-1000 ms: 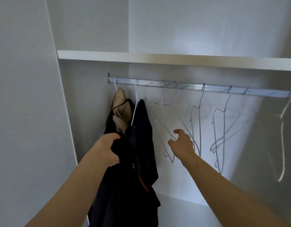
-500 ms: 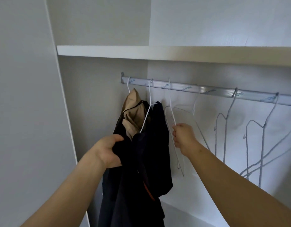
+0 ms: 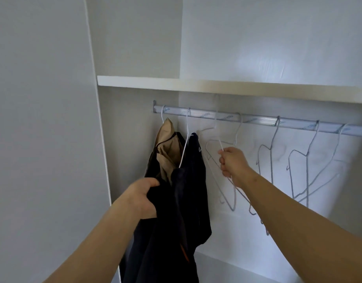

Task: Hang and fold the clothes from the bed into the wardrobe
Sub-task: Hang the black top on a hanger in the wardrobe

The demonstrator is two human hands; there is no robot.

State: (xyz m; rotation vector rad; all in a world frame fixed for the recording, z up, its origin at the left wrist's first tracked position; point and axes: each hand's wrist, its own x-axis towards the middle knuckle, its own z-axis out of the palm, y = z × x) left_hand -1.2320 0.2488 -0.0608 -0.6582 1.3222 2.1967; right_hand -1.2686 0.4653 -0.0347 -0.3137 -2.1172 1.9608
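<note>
While your left hand (image 3: 143, 198) clutches the dark garment (image 3: 155, 242) at 7 o'clock, your right hand (image 3: 231, 162) grips a wire hanger (image 3: 221, 145) at 4 o'clock, likely to dress it.

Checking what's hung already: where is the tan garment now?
In the head view, the tan fabric garment hangs at the left end of the silver metal rail, just left of the dark navy garment.
</note>
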